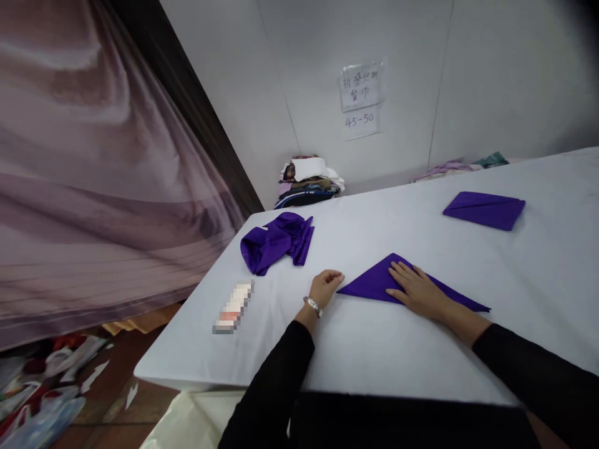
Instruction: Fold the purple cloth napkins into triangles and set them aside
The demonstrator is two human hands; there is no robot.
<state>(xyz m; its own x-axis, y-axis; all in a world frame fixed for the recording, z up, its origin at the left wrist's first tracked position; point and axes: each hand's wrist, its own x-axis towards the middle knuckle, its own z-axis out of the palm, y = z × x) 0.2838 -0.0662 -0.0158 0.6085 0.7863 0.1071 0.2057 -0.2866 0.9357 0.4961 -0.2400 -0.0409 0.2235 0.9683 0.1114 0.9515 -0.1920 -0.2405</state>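
Observation:
A purple cloth napkin (374, 279), folded into a wide triangle, lies flat on the white-covered table with its peak pointing away from me. My right hand (416, 290) rests palm down on its middle, fingers spread, covering part of the cloth. Beside the triangle's left corner is my left hand (326, 287), its fingers curled together and a silvery bracelet on the wrist. I make out no cloth between those fingertips. Farther left, a crumpled purple napkin (277, 242) sits in a loose heap. At the right back lies another folded purple napkin (486, 210).
A blurred-out oblong item (233, 308) lies on the table (187, 355) at left. Stacked clothes (309, 181) stand behind the far edge, with more cloth (449, 167) to the right. A draped curtain (93, 168) hangs left; bags (42, 386) litter the floor.

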